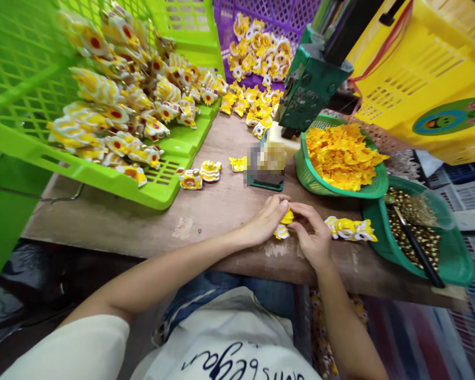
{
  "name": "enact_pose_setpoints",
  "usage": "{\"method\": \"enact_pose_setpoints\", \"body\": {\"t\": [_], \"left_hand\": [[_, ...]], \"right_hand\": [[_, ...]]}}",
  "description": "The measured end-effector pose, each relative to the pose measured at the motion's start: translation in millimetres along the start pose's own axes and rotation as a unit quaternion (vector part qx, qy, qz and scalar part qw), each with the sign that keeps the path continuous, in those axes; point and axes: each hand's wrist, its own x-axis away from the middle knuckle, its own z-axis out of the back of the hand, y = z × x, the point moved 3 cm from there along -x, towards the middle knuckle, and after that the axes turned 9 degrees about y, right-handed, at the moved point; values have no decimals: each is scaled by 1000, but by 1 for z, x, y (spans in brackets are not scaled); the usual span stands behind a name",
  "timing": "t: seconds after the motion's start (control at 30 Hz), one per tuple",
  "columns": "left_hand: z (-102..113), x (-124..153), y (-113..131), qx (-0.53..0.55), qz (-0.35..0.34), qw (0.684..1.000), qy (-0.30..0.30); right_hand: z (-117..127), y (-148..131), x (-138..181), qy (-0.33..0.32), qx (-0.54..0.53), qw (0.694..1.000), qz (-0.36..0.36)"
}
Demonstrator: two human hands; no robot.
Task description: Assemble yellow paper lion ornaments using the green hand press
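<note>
Between my left hand (pixel 266 220) and my right hand (pixel 313 232) is a small yellow-and-white plastic toy piece (pixel 282 231), held just above the wooden table near its front edge. The fingers of both hands are closed around its upper part and partly hide it. Right of my right hand lies a yellow-and-white animal figure (pixel 352 229) with a painted face. On the table to the left are a striped toy piece (pixel 210 171), a similar piece with a red spot (pixel 190 179) and a small yellow part (pixel 236 164).
A green press (pixel 303 84) stands ahead, its base blurred out. To the left, a green crate (pixel 154 192) holds many striped pieces; behind is a purple crate (pixel 301 16) of yellow parts. Right are a basket (pixel 312 184) of thin yellow pieces and a green tray (pixel 457 258) of gold bells.
</note>
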Motion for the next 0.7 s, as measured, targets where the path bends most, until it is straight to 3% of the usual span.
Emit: {"method": "enact_pose_setpoints", "body": {"t": [0.57,0.7], "left_hand": [[1,2,7,-69,-36,997,13],[1,2,3,-109,-30,993,-25]], "right_hand": [[-2,6,5,5,-27,999,-16],[-2,8,8,12,-20,999,23]]}}
